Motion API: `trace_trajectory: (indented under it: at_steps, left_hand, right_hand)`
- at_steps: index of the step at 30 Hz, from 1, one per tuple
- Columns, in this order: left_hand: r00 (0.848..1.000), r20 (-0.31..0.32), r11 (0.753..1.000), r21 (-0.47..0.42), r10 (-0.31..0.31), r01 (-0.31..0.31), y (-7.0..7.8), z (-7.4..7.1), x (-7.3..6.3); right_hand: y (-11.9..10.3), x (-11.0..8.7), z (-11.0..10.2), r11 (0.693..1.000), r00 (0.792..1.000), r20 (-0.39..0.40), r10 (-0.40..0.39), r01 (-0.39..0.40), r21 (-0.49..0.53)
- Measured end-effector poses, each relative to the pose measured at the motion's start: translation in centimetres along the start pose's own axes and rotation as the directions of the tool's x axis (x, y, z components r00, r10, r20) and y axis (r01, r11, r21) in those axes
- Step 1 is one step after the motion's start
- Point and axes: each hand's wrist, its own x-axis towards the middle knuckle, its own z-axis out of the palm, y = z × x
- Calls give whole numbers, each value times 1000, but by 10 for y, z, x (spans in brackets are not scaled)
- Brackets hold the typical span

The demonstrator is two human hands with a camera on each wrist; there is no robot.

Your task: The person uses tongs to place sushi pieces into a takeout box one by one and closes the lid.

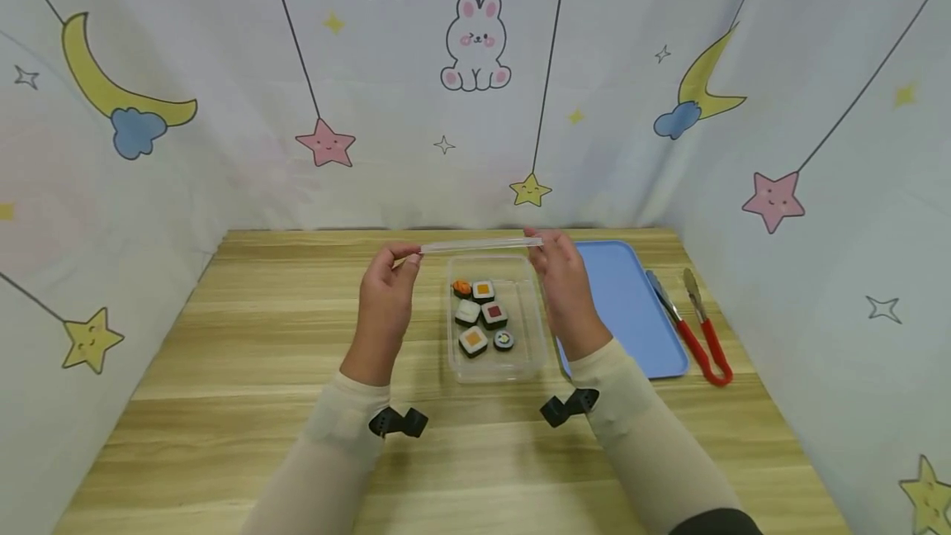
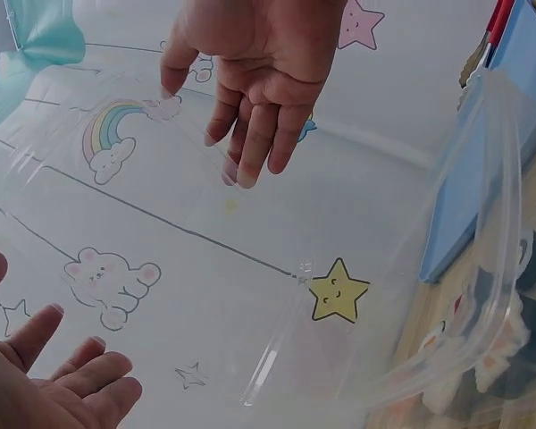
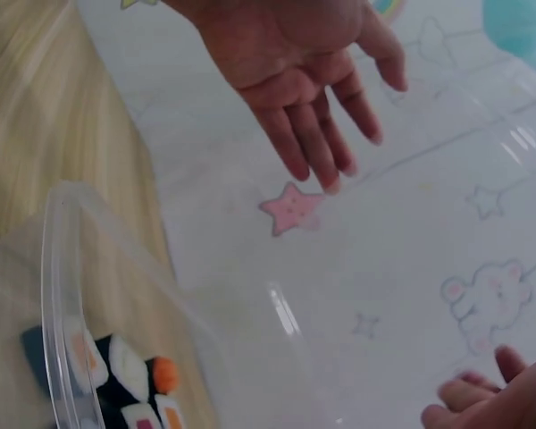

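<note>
Both hands hold a clear plastic lid (image 1: 479, 245), nearly edge-on in the head view, raised over the far end of a clear container. The left hand (image 1: 385, 287) pinches its left end between thumb and fingers. At the right end, the right hand (image 1: 562, 283) grips the edge with its fingertips. Beneath stands the open clear container (image 1: 529, 353), with several toy sushi pieces (image 1: 473, 342) in its left part. In the left wrist view the right hand (image 2: 259, 80) shows palm-on, thumb apart; the right wrist view shows the left hand (image 3: 295, 89) similarly.
A blue tray (image 1: 631, 312) lies right of the container, partly behind the right forearm. Red-handled tongs (image 1: 706, 337) rest beside it, spread apart, one arm at the tray's edge. A patterned curtain (image 1: 475, 163) borders the wooden table (image 1: 260, 353) at the back and sides.
</note>
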Motion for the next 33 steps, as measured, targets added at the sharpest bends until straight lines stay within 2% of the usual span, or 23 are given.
trace_trajectory:
  at_steps: [6,14,20,24,27,33]
  left_hand:
    - [1000,-6,991,-134,18,-19,-7,4,-2]
    - [998,-46,979,-198,-53,43,-20,12,-8]
    - [994,-82,955,-293,-70,43,-43,19,-14]
    - [994,-85,938,-345,-70,36,-58,26,-21]
    - [992,-93,941,-335,-85,49,-67,29,-26]
    - [987,-118,957,-281,-107,70,-82,32,-29]
  right_hand:
    - [5,-2,-4,990,1000,6,17,-18,138]
    - [16,-10,-15,975,999,38,9,-17,220]
    - [31,-14,-26,989,997,80,-10,-2,146]
    - [45,-17,-30,996,997,67,-31,25,83]
    - [60,-19,-33,997,998,51,-47,44,56]
    - [87,-24,-45,999,996,75,-52,51,15]
